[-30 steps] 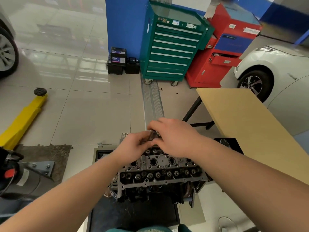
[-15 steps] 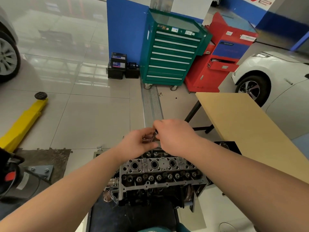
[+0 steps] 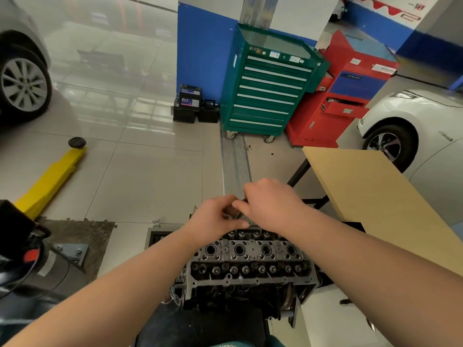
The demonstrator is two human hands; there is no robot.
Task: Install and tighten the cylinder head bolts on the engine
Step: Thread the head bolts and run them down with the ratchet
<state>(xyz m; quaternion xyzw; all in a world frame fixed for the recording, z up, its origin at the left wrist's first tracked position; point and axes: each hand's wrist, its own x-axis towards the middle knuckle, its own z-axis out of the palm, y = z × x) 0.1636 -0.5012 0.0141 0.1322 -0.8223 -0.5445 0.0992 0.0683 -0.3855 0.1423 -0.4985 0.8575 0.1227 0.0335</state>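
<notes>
Over the far edge of the engine: both hands meet, fingertips together above the cylinder head (image 3: 250, 259).
Left hand (image 3: 215, 219): fingers curled, pinching a small dark metal piece.
Right hand (image 3: 270, 204): fingers curled down onto the same piece, thumb side facing the left fingers.
Bolt (image 3: 238, 214): a thin dark shank shows only between the 2 sets of fingertips; mostly hidden, so its head and tip cannot be told.
Cylinder head: just below and nearer than the fingers, 4 round wells in a row.
Beyond the fingers: green tool cabinet (image 3: 268, 88), red cabinet (image 3: 345, 96).
Right of the fingers: tan table (image 3: 375, 196).
</notes>
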